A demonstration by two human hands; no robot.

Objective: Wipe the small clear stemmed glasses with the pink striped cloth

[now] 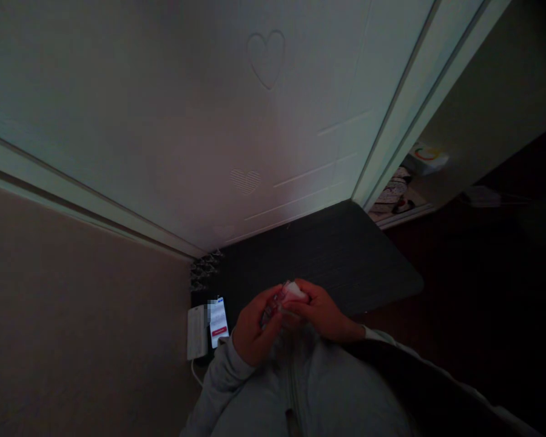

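In front of my grey jacket, my left hand (253,328) and my right hand (326,312) come together with fingers closed. Between them is a small pale pink-and-white piece (295,291), pinched in my right fingers. A shiny dark-red patterned piece (271,308) shows in the grip of my left hand. Dim light and the fingers hide much of both, so I cannot tell whether they are one object or two. Left of my left hand lies a phone (219,325) with its screen lit.
Below the white panel with heart reliefs (255,121) lies a dark board or mat (337,249). A white box (197,332) with a white cable sits beside the phone. Dark patterned material (206,270) lies in the corner. At right, a doorway shows a white package (425,159).
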